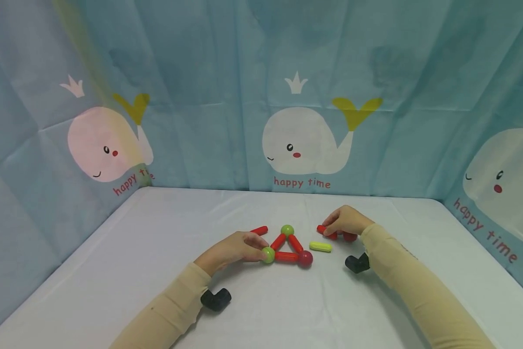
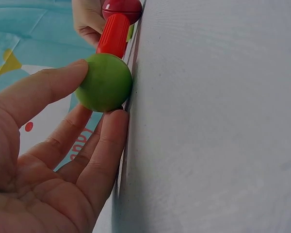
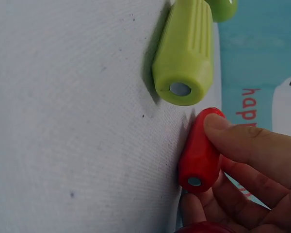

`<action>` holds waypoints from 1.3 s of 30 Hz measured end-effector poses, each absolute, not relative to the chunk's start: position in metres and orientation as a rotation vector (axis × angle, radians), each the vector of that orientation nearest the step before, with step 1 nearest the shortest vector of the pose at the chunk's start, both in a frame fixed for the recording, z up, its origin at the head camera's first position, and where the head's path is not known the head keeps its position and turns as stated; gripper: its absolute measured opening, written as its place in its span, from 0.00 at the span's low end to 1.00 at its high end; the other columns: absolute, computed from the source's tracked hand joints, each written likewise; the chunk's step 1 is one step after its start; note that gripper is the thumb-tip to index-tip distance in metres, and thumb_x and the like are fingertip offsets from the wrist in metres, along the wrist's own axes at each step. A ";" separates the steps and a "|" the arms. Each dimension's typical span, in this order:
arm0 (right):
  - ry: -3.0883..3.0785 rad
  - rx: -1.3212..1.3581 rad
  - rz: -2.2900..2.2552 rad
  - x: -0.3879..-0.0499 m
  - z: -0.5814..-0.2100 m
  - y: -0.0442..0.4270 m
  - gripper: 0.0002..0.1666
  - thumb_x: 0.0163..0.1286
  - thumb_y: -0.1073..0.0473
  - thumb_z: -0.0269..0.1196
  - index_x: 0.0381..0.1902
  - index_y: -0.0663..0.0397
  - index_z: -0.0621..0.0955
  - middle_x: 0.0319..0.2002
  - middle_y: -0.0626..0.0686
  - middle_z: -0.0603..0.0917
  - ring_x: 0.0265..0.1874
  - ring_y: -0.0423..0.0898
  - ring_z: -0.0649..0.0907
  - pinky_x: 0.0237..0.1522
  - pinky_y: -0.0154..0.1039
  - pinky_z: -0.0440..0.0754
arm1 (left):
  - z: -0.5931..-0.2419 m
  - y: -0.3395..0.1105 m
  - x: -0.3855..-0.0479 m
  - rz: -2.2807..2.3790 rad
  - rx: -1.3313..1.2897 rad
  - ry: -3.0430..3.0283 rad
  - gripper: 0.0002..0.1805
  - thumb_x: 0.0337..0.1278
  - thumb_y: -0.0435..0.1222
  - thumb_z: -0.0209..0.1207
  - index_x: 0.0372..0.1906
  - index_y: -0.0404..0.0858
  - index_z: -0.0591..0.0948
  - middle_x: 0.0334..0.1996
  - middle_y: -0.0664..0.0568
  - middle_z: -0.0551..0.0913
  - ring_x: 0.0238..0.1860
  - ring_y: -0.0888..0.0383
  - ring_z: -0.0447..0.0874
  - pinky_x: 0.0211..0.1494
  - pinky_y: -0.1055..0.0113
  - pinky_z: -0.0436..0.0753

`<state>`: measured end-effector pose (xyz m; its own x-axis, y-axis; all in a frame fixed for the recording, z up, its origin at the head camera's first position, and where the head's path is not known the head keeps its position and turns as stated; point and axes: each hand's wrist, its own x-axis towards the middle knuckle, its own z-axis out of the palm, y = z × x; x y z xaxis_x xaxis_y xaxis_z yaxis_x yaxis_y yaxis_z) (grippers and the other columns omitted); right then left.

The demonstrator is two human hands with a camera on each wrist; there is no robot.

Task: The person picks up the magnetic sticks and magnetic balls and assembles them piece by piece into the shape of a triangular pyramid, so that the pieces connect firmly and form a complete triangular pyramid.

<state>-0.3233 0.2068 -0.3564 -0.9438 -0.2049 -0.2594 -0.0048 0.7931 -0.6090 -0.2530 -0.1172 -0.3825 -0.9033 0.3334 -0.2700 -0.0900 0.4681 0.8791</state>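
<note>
A triangle of three red magnetic rods point(image 1: 286, 257) lies flat on the table, with a green ball point(image 1: 287, 230) at the far corner, a red ball point(image 1: 305, 259) at the near right and another green ball point(image 1: 268, 254) at the left. My left hand point(image 1: 238, 252) pinches that left ball between thumb and fingers, plainly seen in the left wrist view. To the right, my right hand point(image 1: 347, 220) grips a loose red rod point(image 3: 200, 153) by thumb and fingers, low at the tabletop. A second red ball point(image 1: 350, 237) sits beside this hand, partly hidden.
A yellow-green rod point(image 1: 320, 246) lies between the triangle and my right hand. Behind my left hand is another red rod point(image 1: 260, 230), partly covered. Black bent pieces point(image 1: 216, 300) show at both wrists. A whale-print curtain point(image 1: 200, 97) borders the white table point(image 1: 278, 310).
</note>
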 end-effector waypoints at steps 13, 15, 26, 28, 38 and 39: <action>2.650 -0.201 -1.150 -0.311 -0.347 0.203 0.25 0.63 0.50 0.69 0.56 0.53 0.84 0.45 0.53 0.88 0.47 0.50 0.80 0.50 0.46 0.77 | -0.383 -0.118 -0.254 1.436 0.203 2.302 0.15 0.52 0.38 0.70 0.47 0.42 0.85 0.45 0.52 0.84 0.48 0.56 0.79 0.50 0.65 0.81; 2.634 -0.202 -1.185 -0.306 -0.344 0.200 0.26 0.63 0.49 0.69 0.57 0.51 0.83 0.47 0.53 0.88 0.48 0.51 0.79 0.47 0.45 0.77 | -0.383 -0.118 -0.254 1.440 0.209 2.296 0.16 0.52 0.39 0.70 0.47 0.42 0.85 0.46 0.52 0.84 0.47 0.56 0.79 0.51 0.65 0.81; 2.523 -0.260 -1.356 -0.280 -0.340 0.187 0.23 0.64 0.52 0.69 0.55 0.52 0.83 0.48 0.53 0.87 0.43 0.49 0.82 0.35 0.39 0.73 | -0.384 -0.118 -0.254 1.435 0.207 2.299 0.16 0.52 0.39 0.70 0.47 0.42 0.85 0.46 0.52 0.84 0.48 0.56 0.79 0.51 0.64 0.81; 2.513 -0.299 -1.376 -0.277 -0.340 0.184 0.23 0.64 0.53 0.69 0.55 0.55 0.83 0.49 0.54 0.87 0.44 0.47 0.84 0.45 0.44 0.78 | -0.384 -0.118 -0.254 1.433 0.212 2.302 0.15 0.52 0.39 0.70 0.47 0.42 0.85 0.46 0.52 0.84 0.47 0.56 0.79 0.51 0.64 0.81; 2.478 -0.349 -1.434 -0.264 -0.339 0.174 0.23 0.64 0.53 0.69 0.54 0.57 0.83 0.49 0.55 0.87 0.43 0.45 0.86 0.55 0.46 0.82 | -0.384 -0.119 -0.254 1.457 0.214 2.279 0.16 0.51 0.39 0.70 0.47 0.42 0.85 0.46 0.52 0.83 0.49 0.55 0.78 0.54 0.62 0.80; 2.475 -0.348 -1.437 -0.263 -0.339 0.174 0.23 0.64 0.54 0.69 0.54 0.57 0.83 0.48 0.55 0.88 0.43 0.45 0.87 0.55 0.46 0.82 | -0.384 -0.119 -0.254 1.458 0.218 2.279 0.16 0.51 0.39 0.70 0.47 0.42 0.85 0.47 0.52 0.83 0.50 0.55 0.77 0.54 0.62 0.79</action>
